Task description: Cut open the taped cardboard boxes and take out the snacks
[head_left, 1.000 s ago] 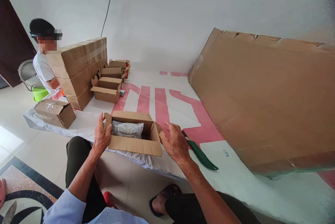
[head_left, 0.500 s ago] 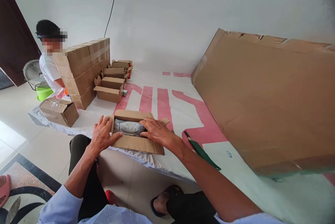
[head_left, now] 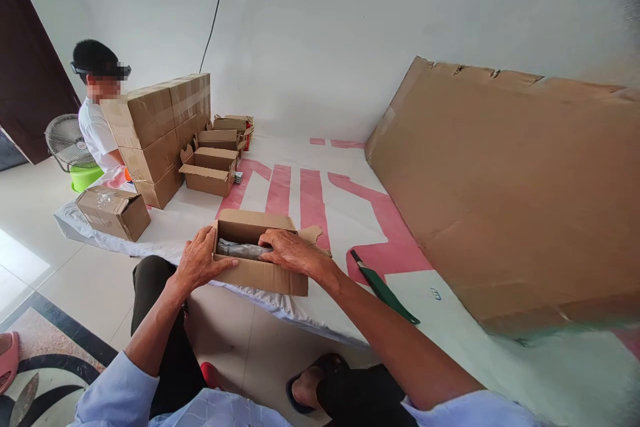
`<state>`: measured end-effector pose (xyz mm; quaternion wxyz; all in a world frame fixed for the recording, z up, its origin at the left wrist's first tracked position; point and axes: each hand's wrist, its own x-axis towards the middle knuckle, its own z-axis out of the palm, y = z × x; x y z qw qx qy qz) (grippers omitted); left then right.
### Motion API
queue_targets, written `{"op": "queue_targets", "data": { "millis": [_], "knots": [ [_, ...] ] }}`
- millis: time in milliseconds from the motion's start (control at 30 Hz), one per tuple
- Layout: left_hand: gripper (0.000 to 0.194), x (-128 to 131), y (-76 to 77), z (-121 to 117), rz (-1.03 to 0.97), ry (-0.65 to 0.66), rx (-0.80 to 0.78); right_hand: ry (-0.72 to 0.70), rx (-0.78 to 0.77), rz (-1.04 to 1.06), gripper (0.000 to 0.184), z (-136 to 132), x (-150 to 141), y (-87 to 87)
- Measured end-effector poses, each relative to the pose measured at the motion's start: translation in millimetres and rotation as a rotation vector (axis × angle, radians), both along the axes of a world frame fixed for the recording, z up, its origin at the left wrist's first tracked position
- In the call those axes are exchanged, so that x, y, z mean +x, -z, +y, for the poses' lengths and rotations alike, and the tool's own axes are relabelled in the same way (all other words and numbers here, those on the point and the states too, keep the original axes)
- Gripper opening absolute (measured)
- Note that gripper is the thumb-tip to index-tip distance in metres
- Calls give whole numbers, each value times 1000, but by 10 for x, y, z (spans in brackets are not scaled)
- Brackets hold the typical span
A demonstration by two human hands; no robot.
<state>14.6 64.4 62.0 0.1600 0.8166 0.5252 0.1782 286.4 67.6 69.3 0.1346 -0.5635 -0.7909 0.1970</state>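
An open cardboard box point(head_left: 270, 278) sits at the near edge of the cloth-covered surface, its flaps raised. Inside lies a grey-white plastic-wrapped packet point(head_left: 243, 249), low between the walls. My left hand point(head_left: 203, 260) grips the box's left end, with the thumb along the near side and the fingers around the far corner. Reaching into the box from the right, my right hand point(head_left: 287, 250) has its fingers curled down onto the packet's right end. Its fingertips are partly hidden by the box and the hand itself.
Taped boxes point(head_left: 153, 120) are stacked at the left, with open boxes point(head_left: 207, 174) beside them. A single taped box point(head_left: 113, 210) stands nearer. A green-handled tool point(head_left: 385, 290) lies right of my hands. A large cardboard sheet point(head_left: 500, 200) leans on the wall. Another person point(head_left: 97, 120) sits behind the stack.
The packet has sunk deeper into the box, and my right hand has gone down with it, a little to the left. The near flap stands more upright. My left hand stays at the left end.
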Motion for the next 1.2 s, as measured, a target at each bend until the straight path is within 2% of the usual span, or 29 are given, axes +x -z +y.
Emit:
{"op": "queue_targets", "data": {
  "millis": [133, 300, 500, 633, 733, 800, 967, 1100, 1200],
  "knots": [
    [77, 0, -4, -7, -13, -5, -13, 27, -29, 224, 16, 38, 85, 15],
    [78, 3, -35, 21, -31, -1, -9, 229, 104, 666, 36, 133, 313, -70],
    [73, -3, -231, 169, -153, 23, 34, 331, 104, 1010, 48, 190, 376, -176],
    [73, 55, -372, 296, -455, 64, -25, 370, 132, 1139, 53, 226, 307, -152],
    [76, 139, -435, 383, -786, 176, -197, 406, 131, 1246, 55, 251, 245, -143],
    [80, 189, -471, 436, -935, 204, -310, 432, 134, 1316, 55, 261, 204, -148],
    [87, 257, -574, 587, -1067, 122, -452, 452, 165, 1401, 57, 282, 144, -177],
    [74, 319, -599, 749, -1108, 169, -510, 420, 103, 1450, 58, 307, 142, -210],
    [69, 373, -612, 853, -1134, 186, -493, 395, 93, 1459, 59, 311, 146, -228]
  ]
}}
